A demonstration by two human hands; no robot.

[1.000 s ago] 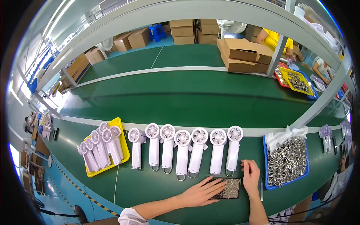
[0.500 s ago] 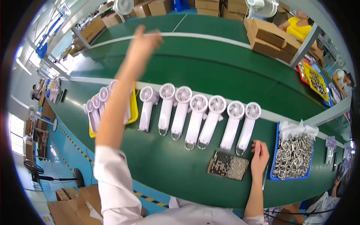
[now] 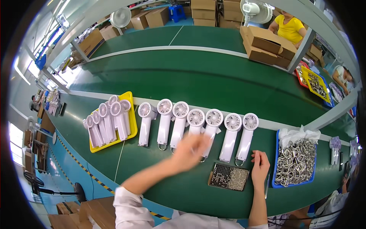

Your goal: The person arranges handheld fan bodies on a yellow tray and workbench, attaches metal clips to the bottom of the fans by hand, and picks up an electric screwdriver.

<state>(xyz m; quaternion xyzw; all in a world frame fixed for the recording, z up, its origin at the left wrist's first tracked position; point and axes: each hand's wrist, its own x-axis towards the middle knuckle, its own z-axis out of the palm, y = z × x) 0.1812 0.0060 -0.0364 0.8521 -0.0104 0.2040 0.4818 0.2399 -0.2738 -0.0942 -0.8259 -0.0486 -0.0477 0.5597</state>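
Observation:
Several pale lilac handheld fans [image 3: 248,143] lie in a row on the green table, most with a metal loop at the handle end. My left hand [image 3: 190,150] is over the middle fans, in front of their handles and smeared by motion; its fingers do not show clearly. My right hand [image 3: 260,168] rests on the table beside the rightmost fan, fingers curled in and closed; whatever they hold, if anything, is hidden. Left of it is a small box [image 3: 228,177] of dark and silver small metal parts. A blue tray [image 3: 275,160] of metal loops stands to its right.
At the left, a yellow tray [image 3: 134,124] bears several more fans. A thin rod [image 3: 267,187] lies by my right wrist. Metal rails run behind the row, with a post [image 3: 305,51] at the right. Across the table, a person in yellow [image 3: 288,28] is behind cardboard boxes [image 3: 265,44].
My left hand has swung down and right, from high above the far table to over the middle fans. My right hand has stayed by the rightmost fan. The view has tilted slightly.

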